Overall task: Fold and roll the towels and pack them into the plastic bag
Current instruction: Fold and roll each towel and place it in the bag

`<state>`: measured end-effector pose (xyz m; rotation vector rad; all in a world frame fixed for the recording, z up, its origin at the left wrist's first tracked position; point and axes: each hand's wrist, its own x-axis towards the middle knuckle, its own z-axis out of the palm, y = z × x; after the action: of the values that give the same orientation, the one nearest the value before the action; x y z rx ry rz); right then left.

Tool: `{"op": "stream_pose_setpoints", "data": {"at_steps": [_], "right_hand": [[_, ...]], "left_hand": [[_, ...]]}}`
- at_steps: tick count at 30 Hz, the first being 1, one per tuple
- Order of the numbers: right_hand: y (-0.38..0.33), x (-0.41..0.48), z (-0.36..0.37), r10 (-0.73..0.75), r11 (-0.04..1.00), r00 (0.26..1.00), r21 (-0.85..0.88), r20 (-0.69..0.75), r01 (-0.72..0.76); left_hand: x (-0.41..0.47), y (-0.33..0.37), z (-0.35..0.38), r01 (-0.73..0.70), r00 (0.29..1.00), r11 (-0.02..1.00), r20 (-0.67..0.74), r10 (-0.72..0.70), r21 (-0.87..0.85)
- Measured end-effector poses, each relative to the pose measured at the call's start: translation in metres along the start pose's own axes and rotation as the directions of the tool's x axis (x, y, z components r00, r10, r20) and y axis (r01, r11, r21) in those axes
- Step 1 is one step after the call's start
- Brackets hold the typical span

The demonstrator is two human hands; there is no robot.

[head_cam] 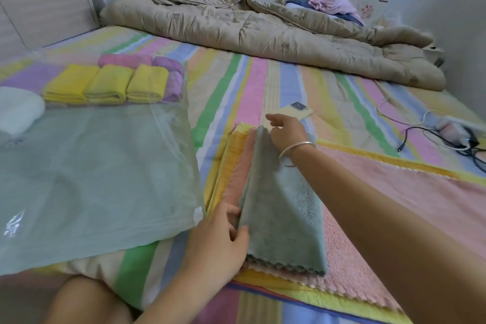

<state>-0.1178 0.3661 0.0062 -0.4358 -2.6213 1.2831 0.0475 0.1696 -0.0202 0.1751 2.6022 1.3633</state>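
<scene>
A grey-green towel [282,208] lies folded lengthwise on a stack of pink [349,258] and yellow towels [228,166] on the bed. My left hand [223,237] pinches the green towel's raised fold at its near left edge. My right hand [286,131], with a silver bangle on the wrist, holds the same fold at the far end. A clear plastic bag [92,179] lies to the left, and at its far end sit rolled yellow towels [105,84], with pink [123,60] and purple rolls [171,73] behind them.
A beige quilt [263,26] is bunched across the far side of the striped bed sheet [255,81]. A phone [297,110] lies just beyond my right hand. Cables and a charger [447,131] sprawl at right. A white bundle [18,108] sits at far left.
</scene>
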Motion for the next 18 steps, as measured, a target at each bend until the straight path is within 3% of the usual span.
{"op": "stream_pose_setpoints", "data": {"at_steps": [3,4,6,8,11,16,18], "right_hand": [[0.014,-0.018,-0.01,-0.252,0.897,0.968,-0.37,0.024,0.243],[0.019,-0.024,-0.011,-0.276,0.805,0.957,-0.522,0.088,0.28],[0.031,-0.031,-0.008,-0.183,0.667,0.956,-0.686,0.228,0.291],[0.04,-0.033,-0.004,-0.079,0.64,0.958,-0.723,0.276,0.261],[0.05,-0.029,0.003,-0.035,0.628,0.966,-0.747,0.256,0.221],[0.052,-0.032,0.001,-0.113,0.681,0.966,-0.69,0.232,0.245],[0.052,-0.048,-0.011,-0.174,0.655,0.954,-0.695,0.245,0.298]], "left_hand": [[-0.005,0.008,0.001,-0.087,0.993,0.975,-0.065,0.103,0.206],[-0.006,0.011,0.002,-0.095,0.991,0.96,-0.067,0.117,0.263],[-0.005,0.014,0.006,-0.109,0.988,0.936,-0.063,0.138,0.336],[-0.006,0.017,0.008,-0.089,0.988,0.922,-0.085,0.13,0.377],[-0.007,0.017,0.008,-0.062,0.988,0.887,-0.097,0.119,0.458],[-0.011,0.024,0.006,-0.07,0.984,0.779,-0.083,0.155,0.623],[-0.008,0.026,0.005,-0.088,0.964,0.719,-0.123,0.236,0.689]]}}
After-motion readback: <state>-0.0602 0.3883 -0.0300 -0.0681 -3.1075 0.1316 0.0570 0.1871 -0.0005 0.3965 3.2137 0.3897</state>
